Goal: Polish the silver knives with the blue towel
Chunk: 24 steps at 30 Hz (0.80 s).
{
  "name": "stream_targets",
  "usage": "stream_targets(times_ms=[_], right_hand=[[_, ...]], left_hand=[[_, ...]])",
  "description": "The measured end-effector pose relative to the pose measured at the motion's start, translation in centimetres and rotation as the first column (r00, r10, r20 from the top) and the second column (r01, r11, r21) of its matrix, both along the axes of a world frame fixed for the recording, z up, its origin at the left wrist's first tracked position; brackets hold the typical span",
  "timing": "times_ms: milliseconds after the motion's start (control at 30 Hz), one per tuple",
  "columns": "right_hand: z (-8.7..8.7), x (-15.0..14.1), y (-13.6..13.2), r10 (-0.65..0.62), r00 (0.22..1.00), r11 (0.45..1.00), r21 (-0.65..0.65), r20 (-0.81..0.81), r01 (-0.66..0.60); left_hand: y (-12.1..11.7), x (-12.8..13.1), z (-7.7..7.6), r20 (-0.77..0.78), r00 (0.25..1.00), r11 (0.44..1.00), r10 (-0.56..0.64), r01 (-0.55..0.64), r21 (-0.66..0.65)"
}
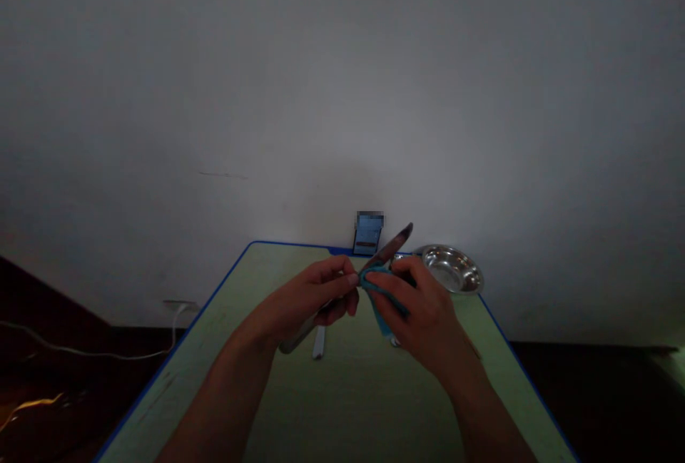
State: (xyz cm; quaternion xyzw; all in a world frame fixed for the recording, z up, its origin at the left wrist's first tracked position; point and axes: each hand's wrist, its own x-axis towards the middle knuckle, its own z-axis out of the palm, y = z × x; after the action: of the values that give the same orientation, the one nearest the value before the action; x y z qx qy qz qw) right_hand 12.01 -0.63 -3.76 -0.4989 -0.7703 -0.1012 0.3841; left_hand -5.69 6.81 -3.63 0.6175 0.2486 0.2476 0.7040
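Left of the bowl (475, 278), the left hand (315, 290) grips the knife (389, 249) and the right hand (425, 299) pinches the cloth (380, 317) at the blade's base, wiping seemingly unfinished, the tip uncovered.

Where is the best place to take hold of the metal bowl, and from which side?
Best is probably the near-right rim of the metal bowl, coming from the near side. The mouth opens upward and the rim flares outward, in plain view there, whereas the right hand hides part of its left and the wall rises behind.
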Motion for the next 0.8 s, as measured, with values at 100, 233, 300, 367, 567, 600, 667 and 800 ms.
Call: stream_targets(times_ms=[100, 233, 300, 367, 567, 600, 667, 800], right_hand=[[-0.1, 0.2, 0.0, -0.018, 1.000, 0.999, 0.028, -0.015, 0.018], [-0.1, 0.5, 0.0, -0.053, 0.998, 0.997, 0.060, -0.033, 0.055], [-0.1, 0.7, 0.1, -0.081, 0.996, 0.994, 0.068, -0.034, 0.083], [0.0, 0.9, 0.1, -0.104, 0.994, 0.991, 0.075, -0.041, 0.107], [0.1, 1.4, 0.2, -0.149, 0.982, 0.985, 0.067, -0.113, 0.158], [0.1, 1.5, 0.2, -0.153, 0.980, 0.985, 0.064, -0.126, 0.162], [0.2, 1.5, 0.1, -0.167, 0.976, 0.982, 0.066, -0.139, 0.177], [0.4, 1.6, 0.0, -0.213, 0.964, 0.971, 0.076, -0.162, 0.227]], left_hand=[[-0.1, 0.0, 0.1, -0.010, 1.000, 1.000, -0.008, 0.008, -0.004], [-0.2, 0.0, 0.2, -0.009, 1.000, 1.000, -0.005, 0.005, -0.021], [-0.2, -0.1, 0.3, -0.020, 1.000, 1.000, -0.005, 0.004, -0.017], [-0.2, -0.2, 0.3, -0.041, 0.999, 1.000, 0.007, -0.008, -0.012], [-0.3, -0.4, 0.4, -0.060, 0.998, 1.000, -0.004, 0.003, -0.008], [-0.3, -0.4, 0.4, -0.058, 0.998, 1.000, -0.007, 0.006, -0.012], [-0.3, -0.5, 0.4, -0.062, 0.998, 1.000, -0.012, 0.011, -0.020], [-0.4, -0.7, 0.4, -0.072, 0.997, 1.000, -0.019, 0.017, -0.026]])
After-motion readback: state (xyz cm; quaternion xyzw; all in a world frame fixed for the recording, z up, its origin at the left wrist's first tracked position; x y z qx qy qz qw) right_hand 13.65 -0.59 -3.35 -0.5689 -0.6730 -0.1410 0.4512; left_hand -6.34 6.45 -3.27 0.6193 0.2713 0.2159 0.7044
